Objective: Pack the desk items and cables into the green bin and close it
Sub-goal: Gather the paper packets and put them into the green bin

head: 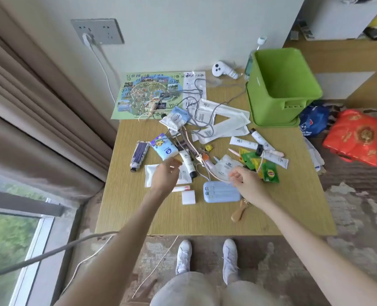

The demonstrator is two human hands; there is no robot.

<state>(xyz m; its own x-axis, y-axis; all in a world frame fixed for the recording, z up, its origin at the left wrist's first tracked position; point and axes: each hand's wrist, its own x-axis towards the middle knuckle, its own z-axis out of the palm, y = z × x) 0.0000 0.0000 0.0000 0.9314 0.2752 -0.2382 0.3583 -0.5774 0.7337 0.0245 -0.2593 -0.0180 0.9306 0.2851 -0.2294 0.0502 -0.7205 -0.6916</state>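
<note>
At the near edge of the table, the left hand hovers at about 7 o'clock from the middle of the clutter. Its fingers are loosely curled above a white sachet and it holds nothing. The right hand is at about 5 o'clock, with fingers curled and thumb and forefinger seemingly pinching a pale cable. That cable loops just over the top of a blue power bank, which lies flat under the wrist.

Further in, around the centre, lie a blue tissue pack and a purple tube at 9 o'clock. White tubes and green tea bags are at 3 o'clock. Beyond them, flat white packets are tangled with a grey cable, which runs on across a map at 11 o'clock. A white controller rests at 12 o'clock by the wall.

The green bin stands upright at 1 o'clock on the far right corner, open at the top. What shows of its inside looks bare, and it seems to sit on its own lid.

By my reading the packing has barely started. Every item and both cables are out on the table, well apart from the bin, so all the loading is left, then freeing the lid and closing
</note>
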